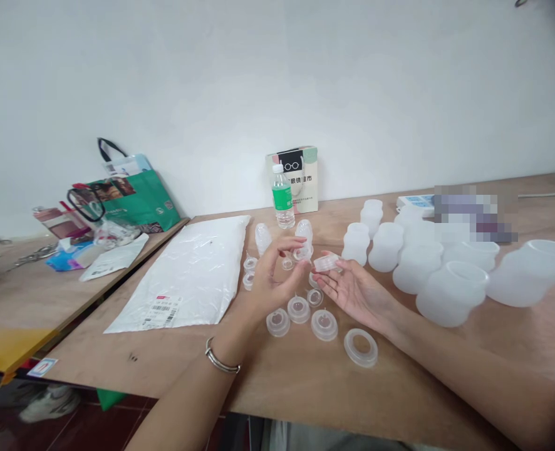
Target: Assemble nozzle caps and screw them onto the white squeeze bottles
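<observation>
My left hand (272,272) is raised over the wooden table (306,388), fingers curled, its fingertips touching a small clear silicone piece (302,252). My right hand (352,291) lies palm up beside it, and its fingertips hold a small translucent ring-shaped cup (327,262). Below both hands several small translucent silicone cups (299,309) sit on the table, with a wider flat ring (361,346) at the right. A metal bracelet (221,362) circles my left wrist.
Several large translucent silicone cups (451,291) stand to the right. A white plastic mailing bag (188,275) lies at the left. A green-labelled water bottle (283,197) and a small paper bag (300,178) stand by the wall. A green shopping bag (134,197) sits on a second table.
</observation>
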